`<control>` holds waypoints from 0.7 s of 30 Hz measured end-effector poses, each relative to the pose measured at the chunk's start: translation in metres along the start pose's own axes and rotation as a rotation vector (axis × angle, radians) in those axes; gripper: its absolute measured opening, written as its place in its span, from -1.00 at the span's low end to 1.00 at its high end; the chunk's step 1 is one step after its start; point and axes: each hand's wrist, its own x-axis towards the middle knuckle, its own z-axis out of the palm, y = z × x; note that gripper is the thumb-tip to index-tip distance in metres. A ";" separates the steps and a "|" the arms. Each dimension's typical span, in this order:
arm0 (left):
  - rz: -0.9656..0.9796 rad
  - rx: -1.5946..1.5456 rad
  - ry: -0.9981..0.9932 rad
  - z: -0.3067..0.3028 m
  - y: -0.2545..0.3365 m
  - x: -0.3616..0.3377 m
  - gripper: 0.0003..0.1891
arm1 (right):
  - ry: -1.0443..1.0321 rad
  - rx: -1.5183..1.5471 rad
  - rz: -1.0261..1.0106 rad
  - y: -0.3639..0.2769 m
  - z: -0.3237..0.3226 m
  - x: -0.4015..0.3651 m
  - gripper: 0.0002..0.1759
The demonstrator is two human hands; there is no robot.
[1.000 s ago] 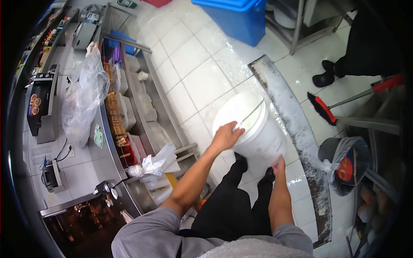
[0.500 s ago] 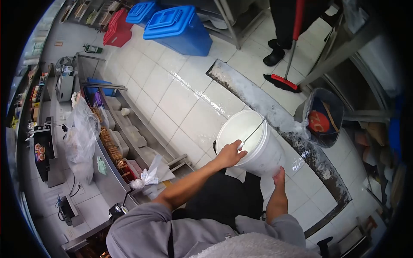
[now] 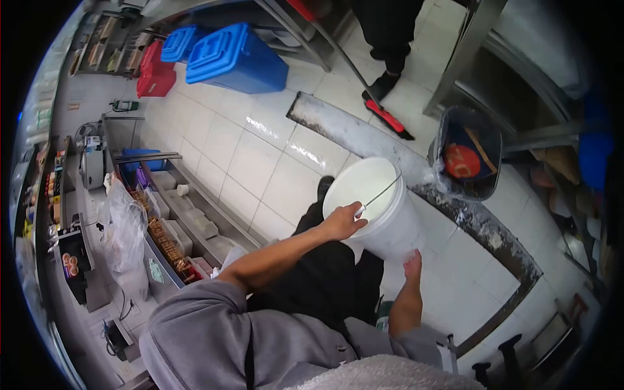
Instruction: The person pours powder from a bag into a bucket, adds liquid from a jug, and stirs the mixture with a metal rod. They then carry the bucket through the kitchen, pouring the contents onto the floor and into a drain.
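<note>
A large white plastic bucket [image 3: 398,227] is tilted in front of me, its open mouth turned toward my upper left. My left hand [image 3: 346,221] is closed round the white grip of its wire handle [image 3: 382,195], right at the rim. Low on the bucket's side, near the base, my right hand [image 3: 413,263] supports it, with part of the fingers hidden behind the wall. Inside, the bucket shows a pale white wall. Beyond it runs a floor drain channel [image 3: 364,133] with wet, greyish-white patches.
A black bin [image 3: 434,146] with a liner stands beyond the channel. Another person's shoe [image 3: 385,84] is beside a red broom [image 3: 388,119]. Blue lidded bins [image 3: 253,65] and a red bin [image 3: 156,79] line the far side. At left, a counter holds a plastic bag [image 3: 123,234].
My view has shifted and one of my feet now shows beside the bucket. The other person's broom has swung left. White foam in the channel has thinned. Both hands keep their hold.
</note>
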 end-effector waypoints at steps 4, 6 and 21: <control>0.053 -0.016 -0.035 -0.002 0.009 -0.015 -0.67 | 0.114 -0.059 0.069 -0.005 0.021 -0.003 -0.46; 0.087 -0.014 -0.046 -0.007 0.013 -0.023 -0.66 | 0.094 -0.022 0.047 -0.001 0.031 -0.001 -0.45; 0.126 0.026 -0.132 -0.009 0.074 -0.074 -0.58 | -0.079 0.123 0.096 0.019 0.043 -0.023 -0.44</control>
